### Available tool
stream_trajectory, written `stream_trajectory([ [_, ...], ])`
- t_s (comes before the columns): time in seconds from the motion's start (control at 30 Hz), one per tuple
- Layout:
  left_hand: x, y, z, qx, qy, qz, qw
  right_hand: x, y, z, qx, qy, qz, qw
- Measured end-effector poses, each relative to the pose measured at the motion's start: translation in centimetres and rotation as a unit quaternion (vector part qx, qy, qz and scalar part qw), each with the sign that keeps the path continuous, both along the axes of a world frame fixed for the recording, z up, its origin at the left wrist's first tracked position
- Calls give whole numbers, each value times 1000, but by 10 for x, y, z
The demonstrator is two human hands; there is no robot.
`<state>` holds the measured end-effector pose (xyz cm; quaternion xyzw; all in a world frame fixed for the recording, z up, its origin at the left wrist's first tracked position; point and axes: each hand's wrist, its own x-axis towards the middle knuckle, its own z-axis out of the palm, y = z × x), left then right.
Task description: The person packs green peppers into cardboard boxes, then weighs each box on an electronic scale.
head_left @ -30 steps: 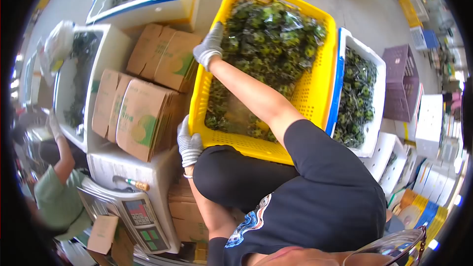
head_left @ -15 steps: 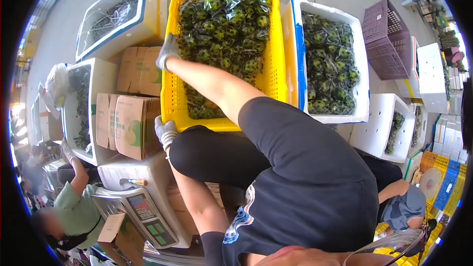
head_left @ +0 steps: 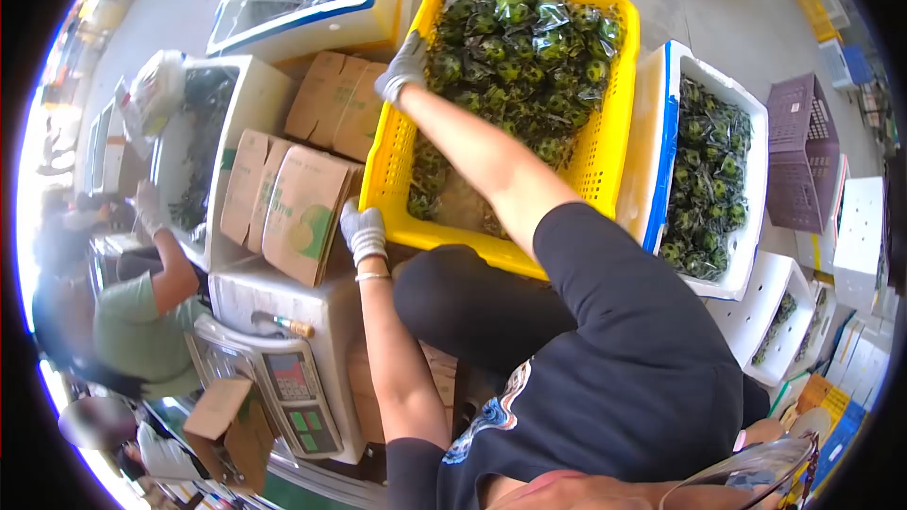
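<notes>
The yellow perforated plastic crate (head_left: 619,132) is sitting in front of the person, holding plastic-wrapped green produce (head_left: 515,66) spread unevenly, while 1 white foam box (head_left: 746,113) with blue edging is standing just beside it on the right and flattened cardboard cartons (head_left: 307,212) are leaning near its left side. Beyond the cartons' near end, a digital scale (head_left: 293,382) is lying near a wooden-handled tool (head_left: 295,326). The gloved right hand (head_left: 402,71) is closing around the crate's left rim, and the gloved left hand (head_left: 365,233) is touching its near-left corner, its exact finger closure impossible to tell.
</notes>
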<state>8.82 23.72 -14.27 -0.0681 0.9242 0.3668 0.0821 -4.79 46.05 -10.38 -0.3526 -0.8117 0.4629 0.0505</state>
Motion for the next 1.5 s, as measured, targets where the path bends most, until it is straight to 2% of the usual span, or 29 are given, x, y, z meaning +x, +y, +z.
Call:
stream_trajectory([
  [0.03, 4, 1, 9, 10, -9, -6, 1000, 1, 11, -4, 31, -14, 43, 999],
  [0.1, 11, 9, 31, 1, -18, 13, 1000, 24, 60, 1, -73, 50, 200, 976],
  [0.13, 12, 9, 29, 8, 0, 17, 1000, 45, 94, 12, -23, 130, 261, 956],
  [0.17, 13, 7, 21, 14, 16, 27, 999, 81, 113, 74, 204, 28, 238, 949],
  [0.2, 13, 5, 13, 32, -5, 25, 999, 119, 132, 84, 305, 42, 64, 949],
  [0.23, 13, 2, 9, 51, -24, 25, 998, 152, 180, 110, 203, -53, 97, 973],
  [0.33, 35, 11, 38, 29, -10, 56, 998, 287, 305, 40, 377, -178, 2, 909],
  [0.37, 43, 14, 45, 34, -16, 76, 996, 328, 337, 19, 363, -197, -26, 910],
  [0.4, 45, 13, 57, 34, -42, 75, 996, 356, 375, -36, 202, -87, -76, 972],
  [0.43, 46, 13, 66, 35, -71, 69, 994, 383, 410, -88, 42, 30, -138, 989],
  [0.47, 45, 13, 69, 31, -81, 74, 993, 391, 452, -118, 37, 24, -81, 996],
  [0.5, 45, 12, 70, 25, -93, 74, 993, 379, 431, -91, 99, -97, -94, 986],
  [0.53, 46, 11, 71, 24, -108, 75, 991, 371, 411, -74, 117, -118, -101, 981],
  [0.57, 42, 11, 71, 26, -120, 72, 990, 371, 389, -61, 84, -52, -62, 993],
  [0.7, 42, 13, 69, 28, -104, 79, 991, 364, 388, -59, 112, -113, -143, 977],
  [0.73, 40, 13, 67, 32, -120, 74, 989, 351, 381, -50, 44, -133, -138, 980],
  [0.77, 41, 14, 65, 28, -112, 81, 990, 346, 367, -50, -171, -9, -188, 967],
  [0.83, 43, 18, 63, 16, -95, 95, 991, 330, 325, -32, -311, 104, -165, 930],
  [0.9, 45, 21, 64, 12, -84, 102, 991, 314, 311, -36, -336, 133, -117, 925],
  [0.97, 47, 19, 64, 9, -83, 98, 992, 304, 317, -44, -312, 114, -163, 929],
  [1.03, 44, 18, 70, 21, -107, 93, 990, 297, 328, -39, -176, -7, -146, 974],
  [1.13, 56, 8, 69, 40, -95, 96, 990, 298, 343, -45, -178, -4, -136, 974],
  [1.2, 89, -16, 66, 140, -3, 143, 980, 343, 330, -59, -208, 80, -42, 974],
  [1.23, 108, -34, 64, 187, 45, 168, 967, 368, 315, -55, -273, 14, 18, 962],
  [1.3, 172, -91, 99, 243, 99, 183, 948, 426, 207, 25, -473, -130, -40, 871],
  [1.37, 250, -148, 117, 237, 193, 273, 912, 500, 202, -30, -434, -105, 187, 875],
  [1.4, 293, -181, 113, 155, 208, 328, 908, 524, 177, -4, -131, -243, 277, 921],
  [1.47, 370, -226, 117, 144, 235, 469, 839, 534, 163, 32, 213, -336, 359, 845],
  [1.5, 397, -236, 133, 182, 237, 550, 780, 532, 161, 27, 230, -327, 371, 838],
])
